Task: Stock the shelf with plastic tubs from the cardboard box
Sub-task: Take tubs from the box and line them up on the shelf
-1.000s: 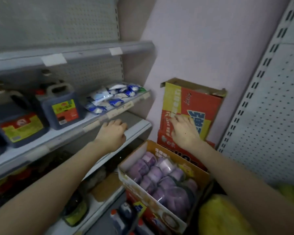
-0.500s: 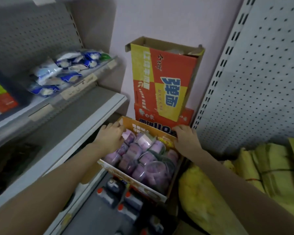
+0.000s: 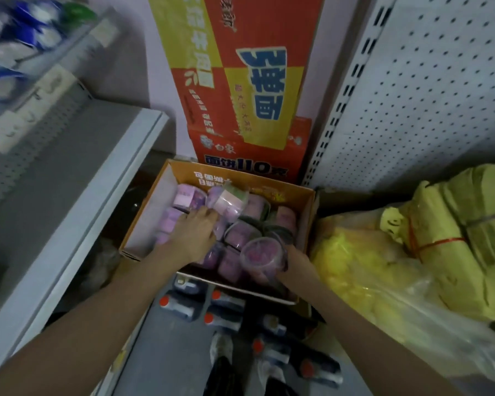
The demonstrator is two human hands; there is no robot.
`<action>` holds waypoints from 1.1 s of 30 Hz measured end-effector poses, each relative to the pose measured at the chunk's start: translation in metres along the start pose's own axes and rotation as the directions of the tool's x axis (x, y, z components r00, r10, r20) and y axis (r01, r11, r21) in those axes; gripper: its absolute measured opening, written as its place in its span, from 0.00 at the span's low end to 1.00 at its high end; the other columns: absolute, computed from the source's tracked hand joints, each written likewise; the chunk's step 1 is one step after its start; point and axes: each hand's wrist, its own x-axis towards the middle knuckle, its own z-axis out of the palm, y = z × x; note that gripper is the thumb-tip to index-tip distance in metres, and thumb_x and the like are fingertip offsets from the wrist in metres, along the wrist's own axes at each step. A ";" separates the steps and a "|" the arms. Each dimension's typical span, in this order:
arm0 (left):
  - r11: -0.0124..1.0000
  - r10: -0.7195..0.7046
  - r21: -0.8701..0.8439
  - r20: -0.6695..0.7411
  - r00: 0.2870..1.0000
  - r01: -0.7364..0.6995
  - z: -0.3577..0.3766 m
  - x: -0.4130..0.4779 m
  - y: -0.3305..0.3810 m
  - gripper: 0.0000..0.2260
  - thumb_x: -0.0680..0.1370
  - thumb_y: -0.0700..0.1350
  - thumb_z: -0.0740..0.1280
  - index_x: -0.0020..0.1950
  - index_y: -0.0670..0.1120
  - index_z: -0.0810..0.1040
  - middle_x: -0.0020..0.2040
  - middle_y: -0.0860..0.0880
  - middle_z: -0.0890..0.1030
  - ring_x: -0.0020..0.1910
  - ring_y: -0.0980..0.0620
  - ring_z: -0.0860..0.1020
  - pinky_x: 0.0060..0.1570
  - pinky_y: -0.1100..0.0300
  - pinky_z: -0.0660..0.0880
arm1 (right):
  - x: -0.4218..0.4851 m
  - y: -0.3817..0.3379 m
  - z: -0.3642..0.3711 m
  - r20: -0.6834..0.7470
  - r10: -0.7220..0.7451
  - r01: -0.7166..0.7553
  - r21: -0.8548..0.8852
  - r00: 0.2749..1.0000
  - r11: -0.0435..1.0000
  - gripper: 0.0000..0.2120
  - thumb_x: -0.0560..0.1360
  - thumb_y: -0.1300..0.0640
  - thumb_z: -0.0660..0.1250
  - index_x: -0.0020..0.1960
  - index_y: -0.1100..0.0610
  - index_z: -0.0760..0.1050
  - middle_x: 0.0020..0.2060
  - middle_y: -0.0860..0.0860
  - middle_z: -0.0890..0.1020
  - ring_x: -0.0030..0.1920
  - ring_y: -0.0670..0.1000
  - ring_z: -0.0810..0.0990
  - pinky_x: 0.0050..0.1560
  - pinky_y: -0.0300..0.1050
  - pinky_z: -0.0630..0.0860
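Two hands (image 3: pixel 193 238) in one cardboard box (image 3: pixel 307 212)

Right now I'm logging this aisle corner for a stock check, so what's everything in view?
open cardboard box: one, orange, on the floor between the shelves.
plastic tubs: many, purple, inside the open cardboard box; exact count unclear.
printed cartons: two, red and yellow, stacked against the wall behind.
shelf: one, grey, on the left.
packets: several, blue and white, upper left.
bottles: several, dark with red caps, on the floor.
bagged bundles: yellow, right.
left hand: reaching among the tubs.
right hand: holding one tub.
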 end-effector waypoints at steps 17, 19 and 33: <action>0.951 0.281 0.109 0.081 0.956 -0.289 0.071 0.131 -0.051 0.34 0.71 0.36 0.69 0.74 0.43 0.60 0.75 0.41 0.60 0.71 0.39 0.63 0.63 0.44 0.68 | 0.059 0.010 0.077 -0.050 0.191 -0.171 0.273 0.980 0.947 0.50 0.56 0.44 0.81 0.69 0.52 0.57 0.63 0.47 0.71 0.64 0.49 0.72 0.61 0.43 0.70; 0.951 0.284 0.103 0.092 0.955 -0.292 0.077 0.147 -0.051 0.37 0.70 0.36 0.71 0.75 0.42 0.57 0.75 0.41 0.59 0.72 0.40 0.62 0.66 0.45 0.66 | 0.063 0.006 0.072 -0.088 0.188 -0.156 0.286 0.978 0.945 0.49 0.57 0.44 0.80 0.70 0.53 0.59 0.64 0.49 0.71 0.65 0.51 0.72 0.61 0.42 0.69; 0.906 0.240 0.321 0.150 0.959 -0.276 0.096 0.186 -0.055 0.38 0.59 0.41 0.81 0.65 0.38 0.67 0.57 0.38 0.73 0.56 0.38 0.75 0.54 0.47 0.74 | 0.073 -0.002 0.023 -0.256 0.301 -0.118 0.549 0.919 0.827 0.50 0.54 0.46 0.83 0.70 0.49 0.62 0.59 0.42 0.73 0.57 0.42 0.70 0.56 0.39 0.72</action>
